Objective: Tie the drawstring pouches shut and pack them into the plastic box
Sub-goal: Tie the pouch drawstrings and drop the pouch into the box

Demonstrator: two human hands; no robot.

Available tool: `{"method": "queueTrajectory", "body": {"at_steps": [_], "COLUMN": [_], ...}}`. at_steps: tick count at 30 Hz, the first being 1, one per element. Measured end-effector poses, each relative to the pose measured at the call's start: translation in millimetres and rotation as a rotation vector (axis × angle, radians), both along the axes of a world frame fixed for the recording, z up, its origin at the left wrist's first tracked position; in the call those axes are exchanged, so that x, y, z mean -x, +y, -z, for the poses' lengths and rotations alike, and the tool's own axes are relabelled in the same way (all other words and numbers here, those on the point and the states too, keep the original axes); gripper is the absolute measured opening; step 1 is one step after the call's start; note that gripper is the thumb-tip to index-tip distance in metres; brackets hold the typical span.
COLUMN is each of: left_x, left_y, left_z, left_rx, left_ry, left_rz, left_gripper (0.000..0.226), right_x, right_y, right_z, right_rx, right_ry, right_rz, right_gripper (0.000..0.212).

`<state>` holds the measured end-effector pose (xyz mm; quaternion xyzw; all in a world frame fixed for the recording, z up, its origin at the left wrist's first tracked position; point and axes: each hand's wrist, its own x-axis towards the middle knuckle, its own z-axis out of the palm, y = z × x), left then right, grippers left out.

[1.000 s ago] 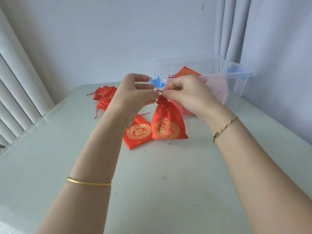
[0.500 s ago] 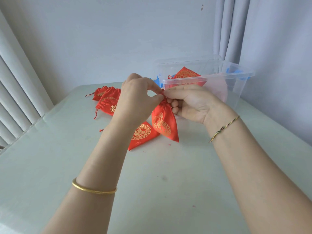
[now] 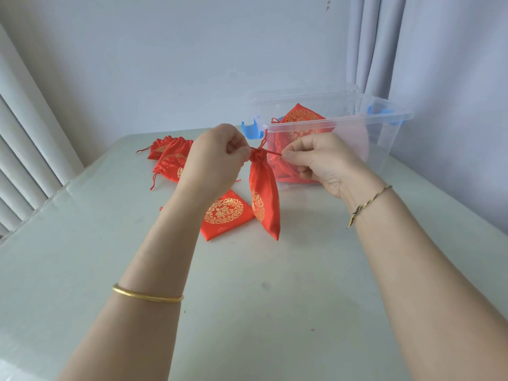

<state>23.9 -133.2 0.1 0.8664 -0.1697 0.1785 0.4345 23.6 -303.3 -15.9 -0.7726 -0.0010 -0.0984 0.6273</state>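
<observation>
pouches (image 3: 170,158) are lying in a small heap at the far left of the table (image 3: 247,312), cords loose, not tied yet. next over, the left hand (image 3: 217,160) is pinching one end of the drawstring (image 3: 270,152) right at the neck, fingers curled tight. below it a flat pouch (image 3: 225,215) is lying on the table. the hanging pouch (image 3: 264,196) is dangling btwn both hands, neck gathered, low corner near the tabletop; can't tell if it's touching. the right hand (image 3: 321,163) is pinching the other cord end, stretching it taut. imo doing this well is meaning pulling evenly & straight apart, then knotting close to the fabric w/o letting slack in. plastic box (image 3: 343,122) is sitting open at the right, a packed pouch (image 3: 302,119) leaning inside.
</observation>
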Motion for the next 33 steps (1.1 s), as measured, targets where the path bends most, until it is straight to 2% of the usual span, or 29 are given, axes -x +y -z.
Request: {"method": "queueTrajectory", "body": {"at_steps": [2,4,5,8,10,13,16,18,20,24,26,29,31,33], "left_x": [0.1,0.3,0.5,2.1,4.0,3.9,-10.2,-23.1,-35.4,-50.1,-50.6,-43.8,-38.9,-34.3], "left_y": [-0.2,-1.4,-2.4,-5.2,-5.9,-3.3,2.9,4.7,4.9,4.6,4.8,3.9,2.6,2.0], "left_z": [0.4,0.8,0.8,-0.7,-2.2,-4.1,-3.7,-0.5,5.5,27.9,40.9,54.2,57.3,55.3], "left_rx": [0.05,0.075,0.088,0.128,0.153,0.28,0.317,0.231,0.084,-0.365,-0.551,-0.75,-0.794,-0.82], "left_ry": [0.034,0.05,0.052,0.064,0.067,0.089,0.114,0.134,0.155,0.313,0.41,0.494,0.509,0.495], "left_rz": [0.016,0.022,0.028,0.062,0.083,0.087,0.012,-0.039,-0.09,-0.095,-0.081,-0.064,-0.053,-0.029], "left_gripper": [0.019,0.02,0.019,0.016,0.014,0.01,0.011,0.012,0.013,0.022,0.035,0.052,0.055,0.055], "right_x": [5.4,10.7,12.5,14.2,14.0,19.1,14.9,3.2,-12.5,-52.7,-65.8,-62.0,-50.9,-40.9], "right_y": [1.0,2.6,5.6,18.0,21.3,12.9,-3.8,-14.4,-20.6,-32.9,-42.2,-54.4,-56.4,-55.3], "right_z": [-5.7,-13.3,-16.1,-18.1,-16.9,-22.9,-41.5,-57.1,-73.6,-89.8,-86.7,-80.0,-78.4,-77.2], "right_rx": [0.016,0.072,0.167,0.539,0.596,0.447,0.123,-0.077,-0.173,-0.29,-0.121,0.273,0.4,0.425], "right_ry": [0.028,0.069,0.066,-0.018,-0.039,0.014,-0.009,-0.07,-0.149,-0.179,-0.1,0.006,-0.01,-0.086], "right_rz": [-0.098,-0.202,-0.224,-0.133,-0.065,-0.088,-0.036,0.051,0.13,0.264,0.389,0.513,0.567,0.601], "right_gripper": [0.009,0.02,0.021,0.02,0.024,0.016,0.011,0.017,0.024,0.02,0.012,0.026,0.026,0.016]}}
